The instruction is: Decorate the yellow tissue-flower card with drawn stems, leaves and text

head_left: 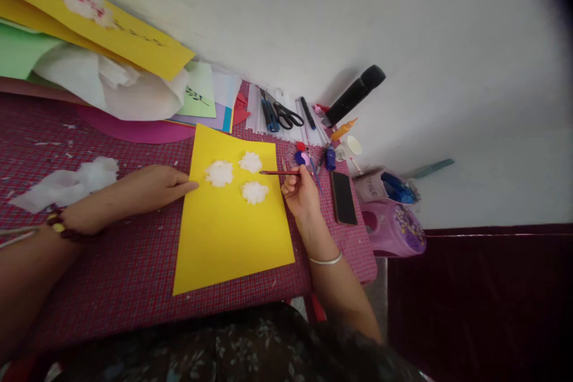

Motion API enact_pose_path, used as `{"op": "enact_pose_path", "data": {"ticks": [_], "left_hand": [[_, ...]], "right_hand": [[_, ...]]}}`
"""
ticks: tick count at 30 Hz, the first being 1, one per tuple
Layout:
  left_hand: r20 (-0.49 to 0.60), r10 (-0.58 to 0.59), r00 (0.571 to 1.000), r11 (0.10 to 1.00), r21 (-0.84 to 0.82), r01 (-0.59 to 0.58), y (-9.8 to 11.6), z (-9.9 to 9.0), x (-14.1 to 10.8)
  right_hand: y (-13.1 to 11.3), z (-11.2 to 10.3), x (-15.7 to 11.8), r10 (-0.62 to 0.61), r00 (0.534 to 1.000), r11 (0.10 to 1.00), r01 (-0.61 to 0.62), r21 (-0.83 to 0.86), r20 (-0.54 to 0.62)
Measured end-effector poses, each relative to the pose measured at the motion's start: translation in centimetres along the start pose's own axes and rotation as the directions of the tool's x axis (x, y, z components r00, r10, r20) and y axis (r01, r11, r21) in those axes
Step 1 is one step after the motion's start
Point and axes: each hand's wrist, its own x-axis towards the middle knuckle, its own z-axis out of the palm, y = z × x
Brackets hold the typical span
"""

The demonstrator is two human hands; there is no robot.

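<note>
Near one phone (pixel 344 197) and one scissors (pixel 278 107), our right hand (pixel 303 194) pinches one red tool (pixel 280 173); our left hand (pixel 163 185), fingers outstretched, touches one yellow sheet (pixel 233 239) bearing three tufts (pixel 219 173).

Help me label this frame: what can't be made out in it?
In the head view:
Thin red stick: rear end hidden by the right hand; tip too small to tell brush from pencil.
Left hand: some fingers hidden by the hand itself.
Decorated yellow sheet: cut off by the left edge.
</note>
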Motion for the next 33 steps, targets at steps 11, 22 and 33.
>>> {"op": "enact_pose_path", "data": {"ticks": [11, 22, 33], "left_hand": [[-0.128, -0.122, 0.984, 0.98, 0.141, 0.14, 1.7, -0.9, -1.2], [-0.173, 0.483, 0.858, 0.86, 0.279, -0.428, 7.0, 6.5, -3.2], [-0.064, 0.745, 0.664, 0.66, 0.221, -0.719, 8.7, 9.9, -4.3]], "right_hand": [[0.3, 0.6, -1.2, 0.056, 0.998, 0.998, -0.057, 0.027, 0.037], [0.6, 0.5, -1.8, -0.01, 0.997, 1.0, 0.01, 0.0, 0.079], [0.2, -1.3, -2.2, -0.423, 0.86, 0.773, 0.507, -0.381, 0.285]]}}
